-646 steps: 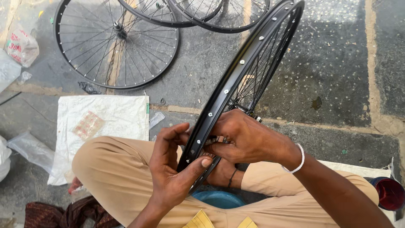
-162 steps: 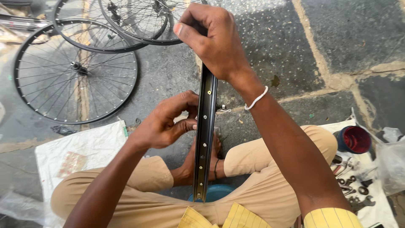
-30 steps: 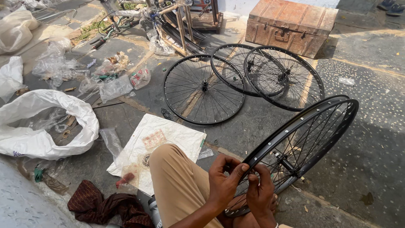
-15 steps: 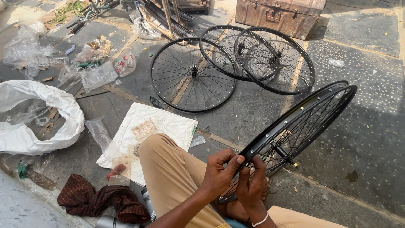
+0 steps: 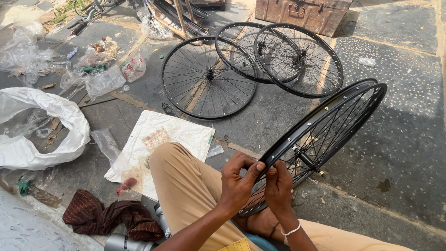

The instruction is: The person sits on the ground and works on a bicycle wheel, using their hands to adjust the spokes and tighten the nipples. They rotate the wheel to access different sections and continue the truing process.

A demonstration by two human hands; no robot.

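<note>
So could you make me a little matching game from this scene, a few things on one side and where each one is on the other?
Things:
1. black wheel rim
2. rusty metal trunk
3. dark red cloth
4. white sack

Places:
A. crumpled on the ground by the person's left knee
B. at the top edge, beyond the wheels lying flat
C. held on edge by the left hand and right hand
D. open on the ground at far left

Pairs: 1-C, 2-B, 3-A, 4-D

Sunlit stone paving around me; a rusty metal trunk stands beyond, seemingly against a wall.
</note>
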